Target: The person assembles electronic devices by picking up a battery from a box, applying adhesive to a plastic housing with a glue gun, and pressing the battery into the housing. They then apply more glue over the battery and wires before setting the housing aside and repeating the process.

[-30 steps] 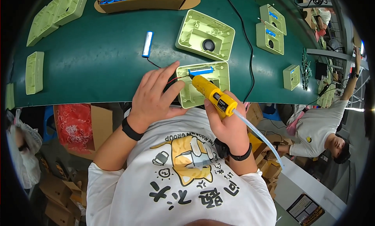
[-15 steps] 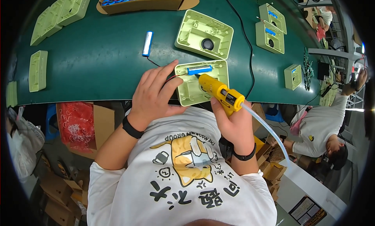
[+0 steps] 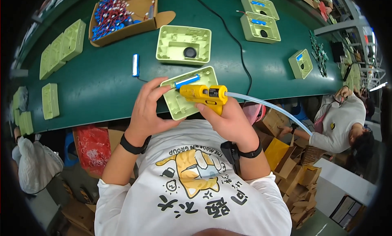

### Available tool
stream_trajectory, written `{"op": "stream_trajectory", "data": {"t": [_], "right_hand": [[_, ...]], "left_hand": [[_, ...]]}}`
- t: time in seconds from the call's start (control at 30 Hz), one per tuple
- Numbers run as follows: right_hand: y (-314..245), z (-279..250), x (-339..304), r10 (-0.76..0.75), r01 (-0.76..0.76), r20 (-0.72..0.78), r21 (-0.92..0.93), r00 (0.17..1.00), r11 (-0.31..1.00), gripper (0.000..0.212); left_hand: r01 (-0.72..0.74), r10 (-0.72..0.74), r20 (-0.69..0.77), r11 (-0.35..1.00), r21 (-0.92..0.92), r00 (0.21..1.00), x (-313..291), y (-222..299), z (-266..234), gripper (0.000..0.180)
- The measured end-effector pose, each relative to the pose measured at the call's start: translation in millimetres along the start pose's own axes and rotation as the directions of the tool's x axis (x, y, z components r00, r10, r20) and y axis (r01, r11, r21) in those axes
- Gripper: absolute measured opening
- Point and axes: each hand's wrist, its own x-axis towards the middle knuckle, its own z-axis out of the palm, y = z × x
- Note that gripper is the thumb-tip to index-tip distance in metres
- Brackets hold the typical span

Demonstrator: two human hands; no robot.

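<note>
Yellow plastic glue gun, translucent flexible rod at rear; right hand's fingers clamped on handle. Left hand brackets left end of pale-green rectangular plastic box; whether its fingers clamp, can't tell. Gun over box, blue cylindrical battery inside. Beyond, on dark-green counter: second pale-green box; farther, brown cardboard carton.
</note>
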Motion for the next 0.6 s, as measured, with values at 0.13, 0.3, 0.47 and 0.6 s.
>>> {"op": "stream_trajectory", "data": {"t": [0.13,0.3,0.47,0.6], "right_hand": [[-1.2,-20.0,-43.6,0.130,-0.066,-0.120,0.432,0.984,0.899,0.032],[25.6,-37.5,-83.2,-0.118,0.303,-0.295,0.729,0.948,0.614,0.032],[33.7,-24.2,-85.6,-0.159,0.374,-0.356,0.692,0.921,0.617,0.035],[48.5,-25.9,-92.5,-0.135,0.391,-0.396,0.691,0.908,0.608,0.033]], "left_hand": [[0.131,-0.129,0.030,0.917,-0.376,0.991,5.0,2.9,15.8,0.108],[0.214,-0.163,0.144,0.836,-0.505,0.976,70.7,37.6,61.6,0.097],[0.155,-0.083,0.161,0.847,-0.508,0.983,120.7,52.5,155.5,0.084],[-0.005,0.025,0.056,0.942,-0.336,0.998,122.7,48.6,131.3,0.070]]}}
